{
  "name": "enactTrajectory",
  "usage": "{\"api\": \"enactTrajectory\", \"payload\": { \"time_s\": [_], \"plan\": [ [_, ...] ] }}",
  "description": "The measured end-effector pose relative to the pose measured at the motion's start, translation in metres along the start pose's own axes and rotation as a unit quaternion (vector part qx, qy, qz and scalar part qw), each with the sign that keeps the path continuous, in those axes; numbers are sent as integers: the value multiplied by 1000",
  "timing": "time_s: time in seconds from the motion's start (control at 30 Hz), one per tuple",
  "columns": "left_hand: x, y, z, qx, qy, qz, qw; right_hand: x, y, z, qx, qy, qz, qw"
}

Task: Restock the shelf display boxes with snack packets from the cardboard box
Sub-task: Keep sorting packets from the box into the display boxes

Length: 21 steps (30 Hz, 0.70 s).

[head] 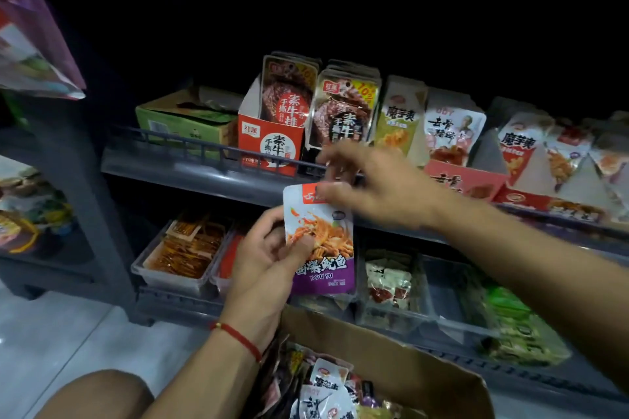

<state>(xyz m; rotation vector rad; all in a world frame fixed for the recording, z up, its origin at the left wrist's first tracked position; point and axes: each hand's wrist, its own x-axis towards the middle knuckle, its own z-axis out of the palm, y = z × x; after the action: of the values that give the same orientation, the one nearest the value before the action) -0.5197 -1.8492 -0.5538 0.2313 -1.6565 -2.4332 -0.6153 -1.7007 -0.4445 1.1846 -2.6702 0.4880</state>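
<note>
A white and purple squid snack packet [323, 269] is held upright in front of the shelves. My left hand [269, 258], with a red string at the wrist, grips its left side with the thumb across the front. My right hand [371, 187] pinches the packet's top edge from the right. Below, the open cardboard box [408, 367] holds several loose snack packets [326, 391]. On the upper shelf stand display boxes: a red one [269, 146] with dark meat-picture packets, and further right a red box [463, 180] with white packets.
A green carton [180, 122] lies at the upper shelf's left end. The lower shelf has clear trays: one with orange strips [183, 255], another with white packets [388, 282], green packets [517, 326] at right. My knee [98, 395] is at bottom left over a pale floor.
</note>
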Motion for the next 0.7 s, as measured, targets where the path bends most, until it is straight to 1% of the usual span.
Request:
{"api": "enactTrajectory", "payload": {
  "time_s": [0.03, 0.07, 0.17, 0.23, 0.3, 0.37, 0.43, 0.5, 0.53, 0.6, 0.7],
  "plan": [
    [-1, -2, 0, 21, -13, 11, 1000, -14, -1, 5, 14, -43, 18, 999],
    [-4, -6, 3, 49, -29, 24, 998, -31, 2, 8, 20, -61, 35, 997],
    [-15, -17, 13, 152, -92, 63, 982, -71, 14, 7, 67, -47, 88, 993],
    [-24, -24, 25, 189, -152, 59, 968, -98, 23, -1, 120, -45, 134, 983],
    [-32, -32, 37, 226, -200, 44, 952, -124, 28, -13, 162, -40, 162, 972],
    [-37, -38, 46, 276, -233, 46, 932, -145, 33, -31, 169, -17, 178, 969],
    [-38, -38, 55, 317, -261, 59, 910, -164, 49, -59, 135, 43, 197, 970],
    [-34, -34, 65, 364, -269, 86, 888, -178, 74, -93, 92, 131, 207, 965],
    [-31, -31, 71, 387, -267, 105, 876, -185, 90, -110, 50, 182, 210, 959],
    [-26, -25, 83, 421, -262, 140, 857, -195, 120, -141, -30, 262, 236, 935],
    [-23, -21, 100, 434, -254, 182, 845, -198, 159, -172, -51, 319, 291, 900]
  ]
}}
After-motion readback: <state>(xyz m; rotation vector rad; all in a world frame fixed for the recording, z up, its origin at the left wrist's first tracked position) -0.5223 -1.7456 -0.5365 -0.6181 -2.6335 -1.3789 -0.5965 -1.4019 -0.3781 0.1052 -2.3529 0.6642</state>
